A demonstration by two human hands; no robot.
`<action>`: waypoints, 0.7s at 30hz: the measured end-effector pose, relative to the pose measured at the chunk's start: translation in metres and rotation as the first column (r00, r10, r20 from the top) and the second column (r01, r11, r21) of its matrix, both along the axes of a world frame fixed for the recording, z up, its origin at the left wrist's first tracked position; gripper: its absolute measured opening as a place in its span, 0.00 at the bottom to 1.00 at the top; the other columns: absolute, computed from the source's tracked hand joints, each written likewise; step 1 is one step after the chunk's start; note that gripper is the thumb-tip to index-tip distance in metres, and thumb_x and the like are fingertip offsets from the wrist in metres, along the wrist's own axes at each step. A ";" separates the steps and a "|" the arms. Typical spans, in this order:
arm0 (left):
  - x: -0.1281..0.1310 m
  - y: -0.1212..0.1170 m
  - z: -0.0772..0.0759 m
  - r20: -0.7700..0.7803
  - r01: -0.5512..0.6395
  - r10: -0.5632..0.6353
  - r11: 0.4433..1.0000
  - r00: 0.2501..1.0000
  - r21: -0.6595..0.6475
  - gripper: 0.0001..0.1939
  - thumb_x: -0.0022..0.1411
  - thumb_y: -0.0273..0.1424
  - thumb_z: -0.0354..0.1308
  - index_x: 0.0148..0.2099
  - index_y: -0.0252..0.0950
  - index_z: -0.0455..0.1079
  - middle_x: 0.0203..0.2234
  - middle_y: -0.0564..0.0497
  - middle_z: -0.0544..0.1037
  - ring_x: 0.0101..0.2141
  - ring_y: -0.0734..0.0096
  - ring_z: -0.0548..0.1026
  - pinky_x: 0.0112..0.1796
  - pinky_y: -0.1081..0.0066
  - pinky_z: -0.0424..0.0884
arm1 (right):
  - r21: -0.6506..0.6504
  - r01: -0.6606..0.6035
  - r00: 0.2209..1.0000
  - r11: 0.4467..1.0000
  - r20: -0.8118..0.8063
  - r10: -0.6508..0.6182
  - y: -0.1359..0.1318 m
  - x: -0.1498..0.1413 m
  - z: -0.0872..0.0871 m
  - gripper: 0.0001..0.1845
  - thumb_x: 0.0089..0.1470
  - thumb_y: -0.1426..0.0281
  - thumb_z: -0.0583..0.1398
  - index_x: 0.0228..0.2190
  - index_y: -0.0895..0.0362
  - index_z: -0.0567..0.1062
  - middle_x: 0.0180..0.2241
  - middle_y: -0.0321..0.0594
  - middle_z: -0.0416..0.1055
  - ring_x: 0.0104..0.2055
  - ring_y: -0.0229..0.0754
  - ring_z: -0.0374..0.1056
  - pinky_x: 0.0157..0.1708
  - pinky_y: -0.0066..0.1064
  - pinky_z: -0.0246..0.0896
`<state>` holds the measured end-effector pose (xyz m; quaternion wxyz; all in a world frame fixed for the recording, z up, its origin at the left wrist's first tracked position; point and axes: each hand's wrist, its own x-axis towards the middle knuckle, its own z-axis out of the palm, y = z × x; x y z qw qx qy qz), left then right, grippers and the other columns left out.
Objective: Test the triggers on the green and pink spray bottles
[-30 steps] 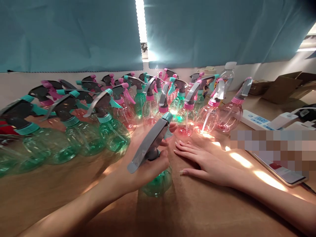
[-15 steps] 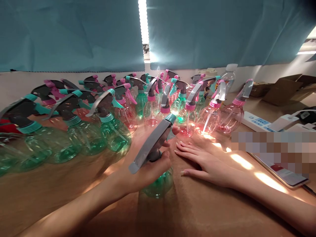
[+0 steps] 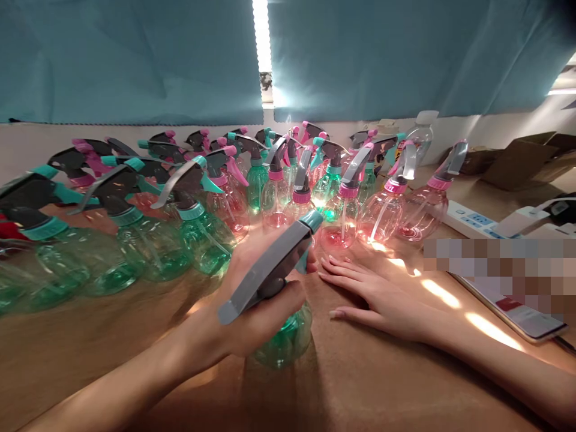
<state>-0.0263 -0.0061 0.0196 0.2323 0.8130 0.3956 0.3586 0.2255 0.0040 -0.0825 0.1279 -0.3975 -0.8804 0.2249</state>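
Observation:
A green spray bottle [image 3: 285, 343] with a grey trigger head and teal nozzle is in the middle front of the head view. My left hand [image 3: 256, 294] is wrapped round it just under the spray head, its far fingers near the trigger and partly hidden. My right hand [image 3: 366, 291] lies flat on the brown table [image 3: 369, 384], fingers stretched towards the bottles, holding nothing. Close behind my hands stand pink spray bottles [image 3: 339, 231]; left of my left hand are green ones [image 3: 209, 246].
Several more spray bottles fill the back. A capped clear bottle [image 3: 423, 135] stands behind them at right. A power strip [image 3: 468, 216] with plugs and a phone [image 3: 533, 315] lie on the right, with a cardboard box [image 3: 517, 162] beyond. A blue-green cloth [image 3: 135, 60] hangs behind.
My left hand and the green spray bottle have shifted slightly left and towards me, and its fingers have drawn in near the trigger. My right hand lies as before.

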 end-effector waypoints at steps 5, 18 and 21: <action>0.004 0.005 -0.002 0.117 0.019 -0.010 0.997 0.993 -0.080 0.13 0.55 0.28 0.53 0.42 0.39 0.73 0.33 0.50 0.78 0.37 0.63 0.77 0.35 0.67 0.74 | -0.003 0.004 1.000 1.000 0.020 -0.004 0.000 0.000 0.000 0.38 0.61 0.49 0.54 0.65 0.53 0.56 0.69 0.39 0.45 0.70 0.51 0.41 0.68 0.48 0.40; 0.009 0.005 -0.010 0.170 0.014 -0.018 1.000 0.985 0.024 0.22 0.55 0.24 0.54 0.52 0.43 0.72 0.46 0.49 0.80 0.39 0.64 0.79 0.44 0.63 0.77 | 0.001 0.017 0.999 1.000 0.031 -0.017 -0.001 -0.002 0.009 0.38 0.60 0.48 0.55 0.65 0.54 0.58 0.68 0.42 0.47 0.70 0.54 0.43 0.67 0.52 0.43; 0.009 0.006 -0.010 0.179 0.026 -0.029 0.999 0.984 0.018 0.22 0.55 0.25 0.55 0.52 0.42 0.73 0.46 0.49 0.80 0.38 0.64 0.79 0.43 0.63 0.77 | 0.007 0.010 0.998 1.000 0.060 -0.011 -0.001 -0.002 0.009 0.39 0.61 0.47 0.54 0.65 0.55 0.57 0.68 0.42 0.47 0.70 0.54 0.42 0.66 0.52 0.43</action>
